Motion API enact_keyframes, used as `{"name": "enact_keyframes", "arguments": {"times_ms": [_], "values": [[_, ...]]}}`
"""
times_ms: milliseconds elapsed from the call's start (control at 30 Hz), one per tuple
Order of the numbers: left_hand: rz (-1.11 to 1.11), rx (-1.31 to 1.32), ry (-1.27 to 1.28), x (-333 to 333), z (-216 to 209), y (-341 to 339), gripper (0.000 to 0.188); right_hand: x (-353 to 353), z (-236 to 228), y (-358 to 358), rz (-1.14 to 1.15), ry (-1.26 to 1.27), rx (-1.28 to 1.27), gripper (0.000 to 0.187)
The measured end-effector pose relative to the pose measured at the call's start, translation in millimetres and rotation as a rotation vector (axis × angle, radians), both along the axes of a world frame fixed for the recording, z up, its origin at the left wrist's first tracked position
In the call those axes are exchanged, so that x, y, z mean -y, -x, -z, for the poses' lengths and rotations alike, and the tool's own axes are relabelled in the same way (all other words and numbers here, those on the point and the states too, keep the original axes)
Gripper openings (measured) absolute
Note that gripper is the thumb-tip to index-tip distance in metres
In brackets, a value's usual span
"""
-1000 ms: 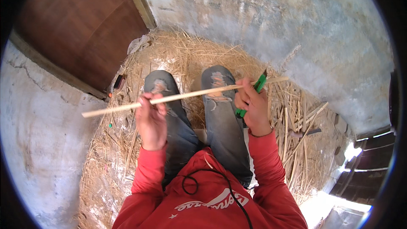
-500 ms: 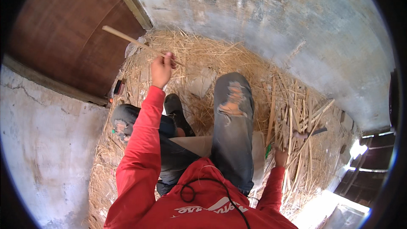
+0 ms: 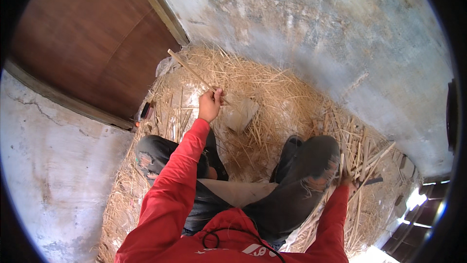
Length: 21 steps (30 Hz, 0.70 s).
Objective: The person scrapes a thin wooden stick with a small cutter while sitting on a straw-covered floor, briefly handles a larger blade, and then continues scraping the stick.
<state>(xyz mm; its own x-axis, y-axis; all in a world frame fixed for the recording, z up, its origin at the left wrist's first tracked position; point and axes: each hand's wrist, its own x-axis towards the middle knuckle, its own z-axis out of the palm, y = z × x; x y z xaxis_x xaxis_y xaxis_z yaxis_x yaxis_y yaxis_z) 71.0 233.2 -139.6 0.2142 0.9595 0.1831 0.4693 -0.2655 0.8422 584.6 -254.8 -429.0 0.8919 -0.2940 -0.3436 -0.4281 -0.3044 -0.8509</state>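
A thin pale wooden stick (image 3: pixel 192 72) slants up and to the left from my left hand (image 3: pixel 209 105), whose fingers are closed around its lower end. My right hand (image 3: pixel 347 180) is low at the right, at the handle end of a knife with a dark blade (image 3: pixel 373 181). The knife lies among a pile of split sticks (image 3: pixel 366 157). The fingers of my right hand are mostly hidden, so whether they grip the handle does not show. Between my bent knees, a pale board or sheet (image 3: pixel 238 192) spans the gap.
Straw and shavings (image 3: pixel 272 85) cover the floor ahead, with a pale flat piece (image 3: pixel 242 115) among them. A weathered wall (image 3: pixel 311 29) rises in front. A brown door panel (image 3: pixel 87 39) stands at the left, with a small dark object (image 3: pixel 145 110) near its foot.
My left hand has drawn the stick nearer and to the right. My right hand has moved to the knife's handle end. My right knee has swung outward to the right.
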Motion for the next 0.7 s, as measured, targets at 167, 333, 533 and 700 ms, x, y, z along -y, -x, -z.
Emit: {"name": "enact_keyframes", "arguments": {"times_ms": [167, 333, 533, 700], "values": [[0.069, -0.191, -0.113, -11, -1, 0, 0.034, 53, -33, -27, 0.002, -0.365, -0.118, 0.039], [-0.050, 0.103, -0.219, -10, -38, -1, 0.039, 85, -90, -25, 0.331, -0.514, -0.346, 0.040], [-0.084, 0.574, -0.348, -48, -87, -5, 0.040, 105, -240, 27, -0.006, -0.266, 0.348, 0.037], [-0.035, 0.631, -0.300, -54, -104, -21, 0.045, 46, -381, 69, -0.152, -0.383, 0.603, 0.029]]}}
